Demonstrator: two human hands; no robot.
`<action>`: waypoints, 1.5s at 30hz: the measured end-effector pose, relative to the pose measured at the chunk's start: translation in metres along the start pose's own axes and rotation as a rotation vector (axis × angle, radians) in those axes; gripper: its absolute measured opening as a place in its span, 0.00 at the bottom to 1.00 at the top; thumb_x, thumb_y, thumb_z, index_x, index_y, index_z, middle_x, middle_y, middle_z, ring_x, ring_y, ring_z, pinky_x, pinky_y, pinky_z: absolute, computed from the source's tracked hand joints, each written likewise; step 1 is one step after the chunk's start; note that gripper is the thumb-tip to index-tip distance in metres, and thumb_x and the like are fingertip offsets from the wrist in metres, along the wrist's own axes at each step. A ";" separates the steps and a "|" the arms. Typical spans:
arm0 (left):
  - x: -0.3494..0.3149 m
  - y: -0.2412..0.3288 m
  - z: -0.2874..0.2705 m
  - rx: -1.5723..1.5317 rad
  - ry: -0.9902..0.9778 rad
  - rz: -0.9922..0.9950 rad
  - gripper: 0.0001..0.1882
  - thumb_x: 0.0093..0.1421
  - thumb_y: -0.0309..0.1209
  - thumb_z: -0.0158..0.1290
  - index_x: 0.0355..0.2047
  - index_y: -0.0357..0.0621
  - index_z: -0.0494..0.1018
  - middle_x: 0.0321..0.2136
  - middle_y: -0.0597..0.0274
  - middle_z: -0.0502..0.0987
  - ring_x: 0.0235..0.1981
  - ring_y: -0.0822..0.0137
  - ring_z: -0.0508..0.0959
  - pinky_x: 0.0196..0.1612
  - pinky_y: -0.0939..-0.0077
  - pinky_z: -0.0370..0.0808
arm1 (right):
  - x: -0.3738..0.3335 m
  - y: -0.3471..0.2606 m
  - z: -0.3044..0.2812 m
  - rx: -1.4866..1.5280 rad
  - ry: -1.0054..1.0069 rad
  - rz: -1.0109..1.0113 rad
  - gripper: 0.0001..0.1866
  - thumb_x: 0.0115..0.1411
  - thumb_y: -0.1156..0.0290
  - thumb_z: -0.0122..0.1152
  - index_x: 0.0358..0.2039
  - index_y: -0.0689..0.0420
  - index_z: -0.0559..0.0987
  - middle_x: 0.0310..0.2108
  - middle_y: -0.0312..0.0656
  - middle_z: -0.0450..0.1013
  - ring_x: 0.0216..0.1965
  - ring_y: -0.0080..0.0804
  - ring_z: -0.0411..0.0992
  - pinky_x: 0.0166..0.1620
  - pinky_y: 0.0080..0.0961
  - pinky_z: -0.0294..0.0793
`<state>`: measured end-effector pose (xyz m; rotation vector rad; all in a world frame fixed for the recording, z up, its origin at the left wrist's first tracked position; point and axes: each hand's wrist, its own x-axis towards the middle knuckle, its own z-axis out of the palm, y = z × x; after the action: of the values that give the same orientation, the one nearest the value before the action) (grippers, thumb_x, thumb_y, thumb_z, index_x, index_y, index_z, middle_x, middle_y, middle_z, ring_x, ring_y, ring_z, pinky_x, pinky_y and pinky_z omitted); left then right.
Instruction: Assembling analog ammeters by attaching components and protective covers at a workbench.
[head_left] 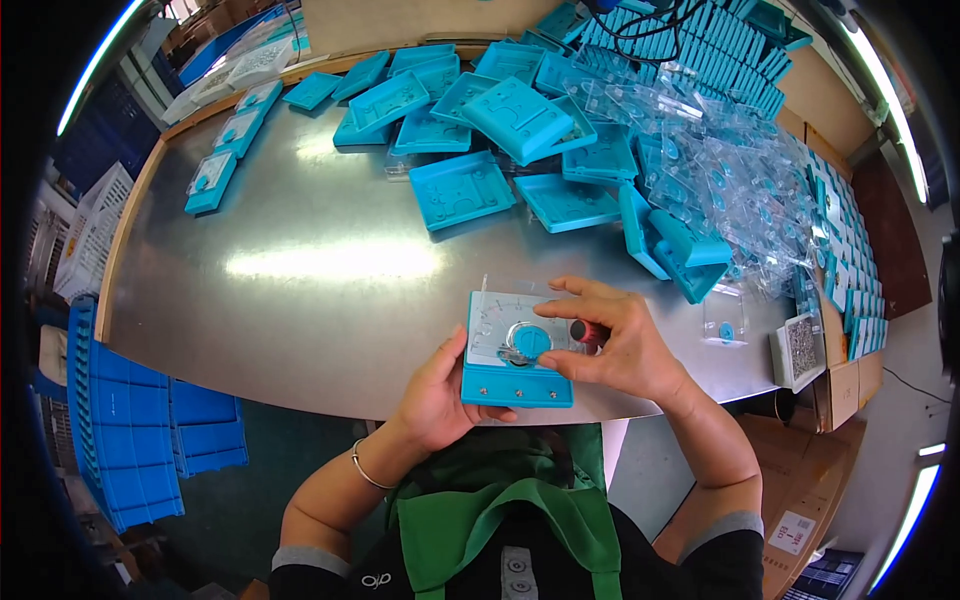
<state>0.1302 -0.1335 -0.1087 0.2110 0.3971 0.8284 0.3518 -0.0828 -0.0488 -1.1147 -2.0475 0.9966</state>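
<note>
A turquoise plastic case (517,391) with a pale scale face and a round turquoise dial (531,341) sits at the table's front edge. Three small metal posts show along its near strip. My left hand (436,393) grips the case by its left side and near corner. Over the face lies a clear plastic cover (497,287), tilted or slightly off the case; which cannot be made out. My right hand (625,345) pinches the cover's right side between thumb and fingers. A red-and-black handle (588,331), like a screwdriver's, shows within the right hand's curl.
Empty turquoise cases (460,190) lie heaped at the back, beside a pile of clear covers (740,190). A white box of small metal parts (800,350) stands at right. Assembled units (212,180) line the left edge. One loose clear cover (725,318) lies right of my hand.
</note>
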 end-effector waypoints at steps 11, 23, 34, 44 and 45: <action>0.000 0.000 -0.008 -0.004 -0.010 -0.029 0.32 0.65 0.55 0.29 0.58 0.44 0.55 0.49 0.51 0.70 0.40 0.56 0.78 0.35 0.65 0.81 | 0.007 0.003 0.005 0.038 -0.082 0.031 0.26 0.37 0.69 0.73 0.41 0.55 0.80 0.49 0.57 0.70 0.23 0.16 0.64 0.28 0.16 0.68; 0.005 -0.012 0.009 0.017 0.033 0.035 0.34 0.64 0.55 0.33 0.59 0.42 0.54 0.50 0.50 0.69 0.43 0.55 0.77 0.38 0.64 0.80 | -0.010 0.011 0.003 0.077 -0.102 -0.021 0.24 0.40 0.68 0.74 0.41 0.54 0.81 0.51 0.52 0.67 0.26 0.18 0.67 0.29 0.16 0.67; -0.008 -0.016 0.010 0.420 0.136 0.239 0.31 0.55 0.34 0.57 0.55 0.37 0.57 0.47 0.54 0.70 0.43 0.61 0.75 0.40 0.64 0.78 | -0.027 0.006 0.002 0.403 -0.016 0.242 0.39 0.45 0.67 0.72 0.57 0.59 0.65 0.46 0.46 0.70 0.22 0.15 0.63 0.27 0.16 0.68; -0.010 -0.013 0.013 0.440 0.132 0.225 0.32 0.55 0.37 0.58 0.55 0.37 0.57 0.47 0.55 0.70 0.43 0.62 0.75 0.39 0.66 0.79 | -0.031 -0.007 0.028 -0.041 0.064 -0.027 0.42 0.41 0.68 0.75 0.57 0.57 0.66 0.36 0.44 0.75 0.24 0.20 0.65 0.27 0.16 0.68; -0.011 -0.011 0.013 0.448 0.115 0.213 0.32 0.55 0.37 0.58 0.55 0.37 0.57 0.47 0.55 0.70 0.43 0.63 0.75 0.38 0.67 0.79 | -0.031 -0.006 0.030 -0.045 0.072 -0.022 0.42 0.41 0.68 0.75 0.57 0.57 0.66 0.36 0.44 0.75 0.24 0.20 0.65 0.27 0.16 0.68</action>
<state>0.1365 -0.1494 -0.0977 0.6320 0.6756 0.9561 0.3406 -0.1221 -0.0643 -1.1330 -2.0291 0.8906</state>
